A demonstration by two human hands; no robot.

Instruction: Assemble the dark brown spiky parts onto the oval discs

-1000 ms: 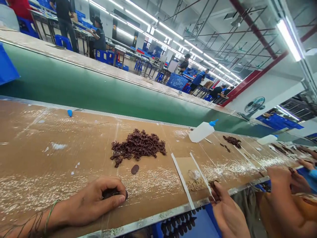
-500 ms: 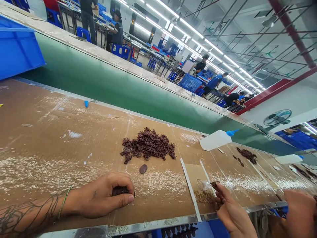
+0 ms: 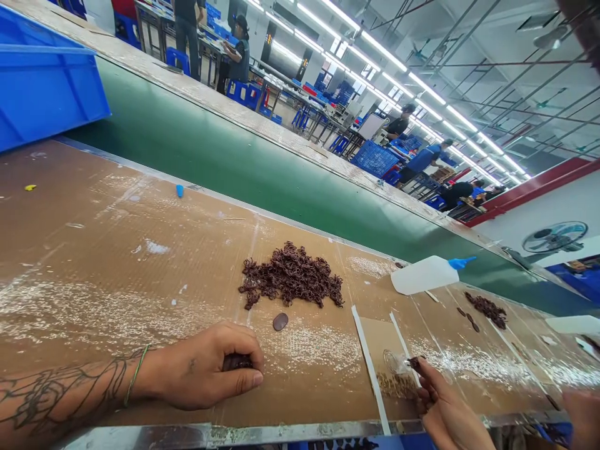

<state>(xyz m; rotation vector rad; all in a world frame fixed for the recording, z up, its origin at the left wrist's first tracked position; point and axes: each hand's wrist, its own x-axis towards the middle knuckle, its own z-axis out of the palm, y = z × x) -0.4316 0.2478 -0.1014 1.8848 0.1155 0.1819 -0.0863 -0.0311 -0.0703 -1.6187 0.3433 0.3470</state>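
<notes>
Brown piece [image 3: 413, 363] juts out from the pinching right hand [image 3: 447, 409].

Rows of bright ceiling tubes [image 3: 391, 56] light the hall evenly in cool white. Pale glare lies across the green belt [image 3: 225, 147], and the brown surface [image 3: 154, 269] shows soft sheen with faint shadows. The wide lens tilts and stretches the view toward its edges. Near parts look fairly sharp; the hand at far right [image 3: 581, 409] is blurred.
</notes>
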